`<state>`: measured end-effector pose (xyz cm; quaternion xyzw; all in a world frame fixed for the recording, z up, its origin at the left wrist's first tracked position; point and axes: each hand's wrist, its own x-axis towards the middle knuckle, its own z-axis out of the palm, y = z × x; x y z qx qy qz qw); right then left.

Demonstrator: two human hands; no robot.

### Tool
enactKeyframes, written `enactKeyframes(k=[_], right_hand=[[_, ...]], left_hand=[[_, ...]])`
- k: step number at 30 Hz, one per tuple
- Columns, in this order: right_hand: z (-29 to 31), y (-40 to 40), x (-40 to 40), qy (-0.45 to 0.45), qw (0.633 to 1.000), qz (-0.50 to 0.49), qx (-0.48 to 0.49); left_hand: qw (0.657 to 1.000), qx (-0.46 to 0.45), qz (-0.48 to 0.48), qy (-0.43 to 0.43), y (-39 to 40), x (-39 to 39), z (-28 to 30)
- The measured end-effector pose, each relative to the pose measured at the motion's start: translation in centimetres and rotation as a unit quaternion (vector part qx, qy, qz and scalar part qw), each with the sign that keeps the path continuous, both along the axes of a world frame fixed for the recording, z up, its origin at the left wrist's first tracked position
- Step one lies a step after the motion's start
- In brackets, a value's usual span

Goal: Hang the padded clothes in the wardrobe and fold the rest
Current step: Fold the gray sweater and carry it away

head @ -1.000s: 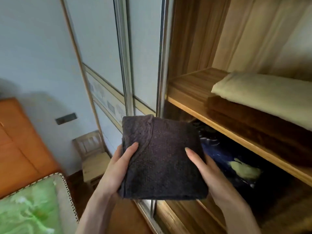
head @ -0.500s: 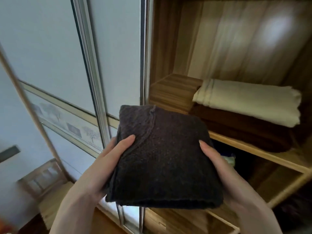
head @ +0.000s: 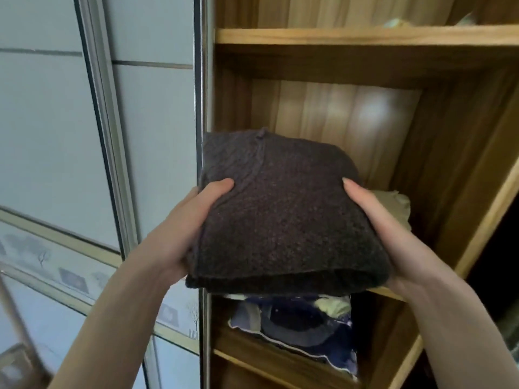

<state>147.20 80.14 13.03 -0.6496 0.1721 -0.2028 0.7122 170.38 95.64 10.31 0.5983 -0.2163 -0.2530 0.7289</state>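
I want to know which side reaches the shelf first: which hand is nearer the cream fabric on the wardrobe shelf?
Right. The right hand grips the folded dark sweater right beside the cream fabric; the left hand holds the sweater's opposite edge, by the sliding door.

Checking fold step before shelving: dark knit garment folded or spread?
Folded. The dark knit garment is a compact thick block with stacked layers at its near edge, held between the left hand and right hand before the wardrobe shelf.

Both hands, left hand (head: pixel 179 234) and right hand (head: pixel 393 234), grip a folded dark sweater (head: pixel 280 214) mid-frame before the wardrobe shelf (head: pixel 365 36).
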Motion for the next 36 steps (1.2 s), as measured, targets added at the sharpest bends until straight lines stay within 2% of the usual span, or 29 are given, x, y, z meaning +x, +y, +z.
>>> enactKeyframes(k=[2,4,8,11,17,21,24,27,29,31,33,36], right_hand=[[1.4,-1.2,-0.6,0.000,0.999,-0.025,-0.033],[2.5,-2.9,-0.4,0.011,0.997,-0.067,-0.043],[3.7,-5.9,-0.3,0.038,0.991,-0.126,-0.037],[4.2,-8.2,0.4,0.046,0.983,-0.169,-0.050],[4.3,-12.7,1.7,0.047,0.968,-0.234,-0.077],[3.5,-15.1,1.6,0.089,0.951,-0.274,-0.109],[2.2,-15.9,1.2,0.131,0.926,-0.310,-0.169],[1.1,-16.6,1.0,0.117,0.900,-0.352,-0.228],[1.0,-16.9,0.7,0.113,0.871,-0.378,-0.294],[1.5,-16.8,0.7,0.099,0.831,-0.391,-0.384],[2.3,-16.5,1.3,0.076,0.804,-0.372,-0.458],[3.4,-16.1,3.0,0.105,0.801,-0.293,-0.512]], left_hand=[[0.998,0.043,-0.054,-0.012,-1.0,-1.7,1.3],[0.996,0.038,-0.078,-0.021,-1.7,-3.1,2.5],[0.990,0.068,-0.093,-0.079,-5.5,-2.7,5.8],[0.987,0.083,-0.103,-0.091,-9.1,-1.7,7.0],[0.985,0.087,-0.130,-0.076,-14.8,-0.5,7.0],[0.980,0.095,-0.159,-0.068,-17.4,-0.2,6.1],[0.971,0.148,-0.161,-0.099,-18.9,-0.2,4.7],[0.960,0.186,-0.139,-0.153,-20.0,0.0,4.4],[0.943,0.223,-0.106,-0.224,-20.5,0.1,5.1],[0.894,0.267,-0.033,-0.357,-20.9,0.6,5.9],[0.848,0.255,0.012,-0.465,-21.1,0.6,7.0],[0.803,0.204,-0.040,-0.558,-21.8,-0.6,8.2]])
